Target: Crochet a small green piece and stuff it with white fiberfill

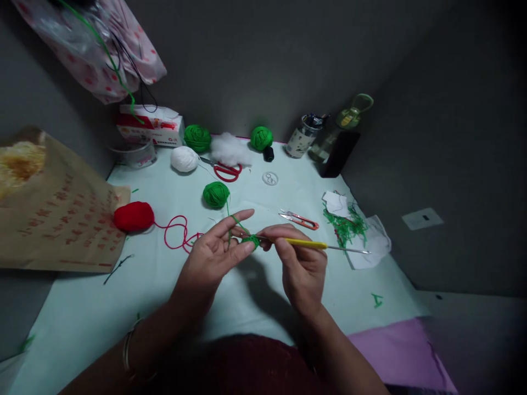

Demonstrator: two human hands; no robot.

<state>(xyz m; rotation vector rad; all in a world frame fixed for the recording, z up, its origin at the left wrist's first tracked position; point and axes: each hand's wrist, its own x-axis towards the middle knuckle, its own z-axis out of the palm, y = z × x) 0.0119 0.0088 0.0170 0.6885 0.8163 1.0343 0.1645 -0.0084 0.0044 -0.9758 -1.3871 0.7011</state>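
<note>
My left hand (216, 247) pinches a small piece of green crochet work (252, 240) between thumb and fingers. A green strand runs over its raised index finger, back to a green yarn ball (216, 195) just beyond. In my right hand (302, 269) is a crochet hook with a yellow handle (307, 243), gripped like a pen. Its near tip meets the green piece, and its other metal end points right. Some of the stitches are hidden by my fingers. Orange thread snips (299, 219) lie beyond my right hand.
Red yarn (134, 216) trails a loose strand on the left, beside a brown paper bag (61, 214). Further back are white yarn (184, 159), red-handled scissors (227, 171), white stuffing (230, 149), a pen holder (302, 137) and a bottle (337, 134). Green scraps (348, 225) lie right.
</note>
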